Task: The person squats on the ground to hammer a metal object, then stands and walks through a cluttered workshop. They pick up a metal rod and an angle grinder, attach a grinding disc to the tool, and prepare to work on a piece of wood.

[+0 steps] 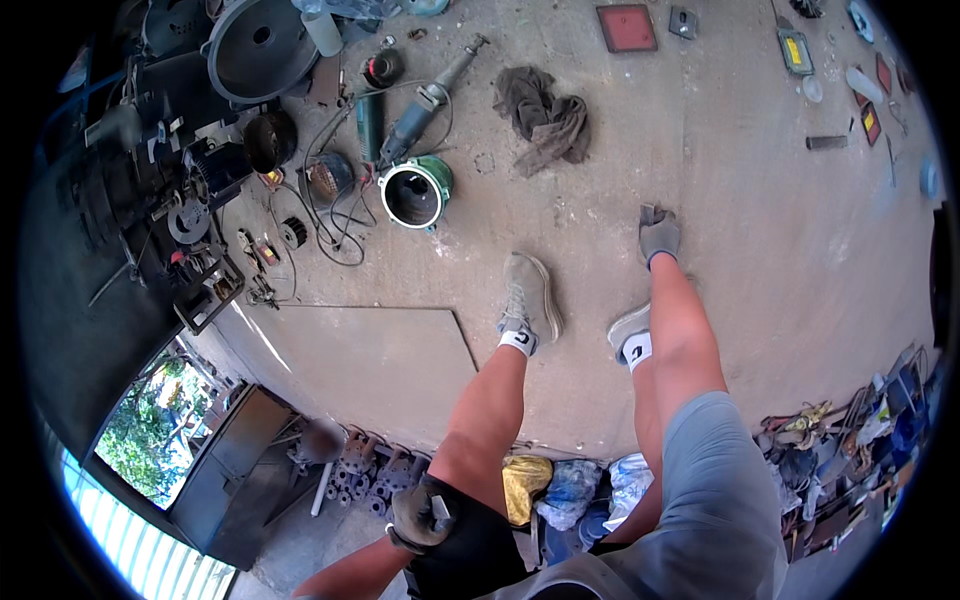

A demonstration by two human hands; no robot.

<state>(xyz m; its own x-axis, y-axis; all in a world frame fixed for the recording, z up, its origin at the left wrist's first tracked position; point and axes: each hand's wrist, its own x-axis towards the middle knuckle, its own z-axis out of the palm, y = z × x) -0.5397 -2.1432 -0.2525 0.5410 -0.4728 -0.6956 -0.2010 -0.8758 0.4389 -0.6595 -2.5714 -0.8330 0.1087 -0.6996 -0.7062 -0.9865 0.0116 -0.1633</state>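
My left hand [421, 517], in a grey-brown work glove, is closed beside my dark shorts, low in the view. A small pale piece [440, 508] shows at its fingers; its kind is unclear. My right arm stretches forward, away from my body. At its end my right hand [659, 236], in a grey glove with darkened fingers, is curled over the floor; what it holds, if anything, is hidden. The nearest thing ahead of it is a crumpled dark rag [545, 118]. Farther left a green motor housing [441, 180], open end up, stands by a grey-blue power tool [412, 122].
A green power tool [369, 125] and looped cables [335, 235] lie at the left, near a large round metal basin [262, 50] and machine parts. A flat board [370, 335] lies left of my shoes. Red plate [627, 28] far ahead; scrap heap [850, 450] at right.
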